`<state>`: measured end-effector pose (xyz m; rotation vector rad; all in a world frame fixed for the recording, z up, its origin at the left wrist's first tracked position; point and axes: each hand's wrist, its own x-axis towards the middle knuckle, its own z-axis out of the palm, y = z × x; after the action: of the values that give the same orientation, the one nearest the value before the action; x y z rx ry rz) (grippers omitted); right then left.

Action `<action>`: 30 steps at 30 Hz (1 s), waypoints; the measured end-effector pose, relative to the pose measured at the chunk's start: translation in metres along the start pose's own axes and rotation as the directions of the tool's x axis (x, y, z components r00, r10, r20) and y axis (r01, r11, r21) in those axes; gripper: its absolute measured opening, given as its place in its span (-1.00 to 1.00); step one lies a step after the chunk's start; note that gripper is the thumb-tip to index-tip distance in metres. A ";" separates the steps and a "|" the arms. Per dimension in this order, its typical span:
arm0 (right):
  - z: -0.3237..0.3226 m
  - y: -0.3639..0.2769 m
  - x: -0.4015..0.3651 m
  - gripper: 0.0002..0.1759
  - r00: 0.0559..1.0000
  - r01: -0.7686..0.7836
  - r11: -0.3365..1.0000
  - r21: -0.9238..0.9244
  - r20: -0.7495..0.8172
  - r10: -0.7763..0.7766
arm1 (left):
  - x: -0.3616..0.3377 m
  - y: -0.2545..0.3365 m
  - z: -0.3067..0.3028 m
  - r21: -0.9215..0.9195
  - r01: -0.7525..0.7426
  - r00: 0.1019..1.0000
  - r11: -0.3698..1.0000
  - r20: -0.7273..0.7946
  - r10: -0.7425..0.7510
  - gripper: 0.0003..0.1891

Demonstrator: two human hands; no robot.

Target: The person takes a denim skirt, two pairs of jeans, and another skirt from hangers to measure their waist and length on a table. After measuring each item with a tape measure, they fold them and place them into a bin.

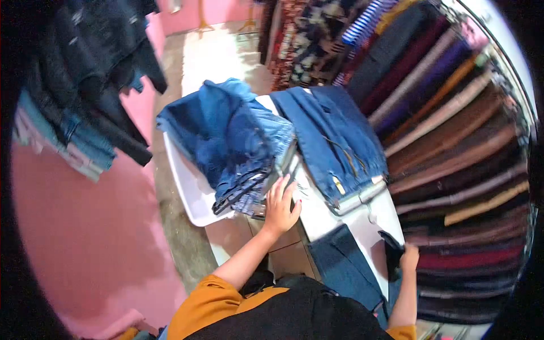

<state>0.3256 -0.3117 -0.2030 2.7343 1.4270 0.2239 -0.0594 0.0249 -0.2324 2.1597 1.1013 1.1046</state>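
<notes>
My left hand (pixel 281 207) reaches forward with its fingers stretched out, at the near edge of a heap of blue jeans (pixel 226 133). The heap fills a white plastic tub (pixel 184 190). At the right edge of the white table, my right hand (pixel 409 259) is closed on a black piece of cloth (pixel 391 249); its exact kind is hard to make out. Between my hands lie folded dark blue trousers (pixel 345 255). Farther back, blue drawstring pants (pixel 334 136) lie flat on the table, with a clear hanger (pixel 362 198) at their waistband.
A long rack of hanging garments (pixel 459 170) curves close along the right side. Black clothes (pixel 96 62) and light jeans hang at the left against a pink wall (pixel 90 226). Patterned garments (pixel 309 42) hang at the back.
</notes>
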 end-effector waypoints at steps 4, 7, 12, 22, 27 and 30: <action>-0.079 0.030 0.014 -0.71 0.978 0.149 0.984 -0.095 0.164 -0.133 | -0.025 0.034 0.036 -0.209 -0.132 0.950 0.969 0.251 0.184 -0.52; -0.103 0.032 0.051 -0.87 0.978 0.208 0.894 -0.397 0.081 -0.192 | -0.037 0.070 0.057 -0.295 -0.158 0.894 0.943 0.362 0.263 -0.56; -0.088 0.021 0.126 -0.60 0.842 0.314 0.934 -0.173 -0.404 -0.358 | -0.061 0.129 0.115 -0.306 -0.213 0.790 0.928 0.505 0.348 -0.54; 0.063 0.091 -0.136 -0.55 0.912 -0.385 0.819 0.427 0.038 0.409 | -0.098 0.198 0.270 -0.127 -0.426 0.655 0.896 0.640 0.402 -0.44; 0.081 0.122 -0.238 -0.44 0.643 -0.762 0.583 0.282 0.220 0.734 | -0.090 0.201 0.349 0.004 -0.621 0.538 0.784 0.729 0.423 -0.42; 0.080 0.130 -0.250 -0.41 0.675 -0.737 0.607 0.298 0.267 0.688 | -0.104 0.205 0.345 0.119 -0.606 0.597 0.787 0.722 0.350 -0.42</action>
<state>0.3018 -0.5890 -0.2938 3.4248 0.2534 -0.2465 0.2795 -0.1933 -0.3303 2.9141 0.3683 0.1904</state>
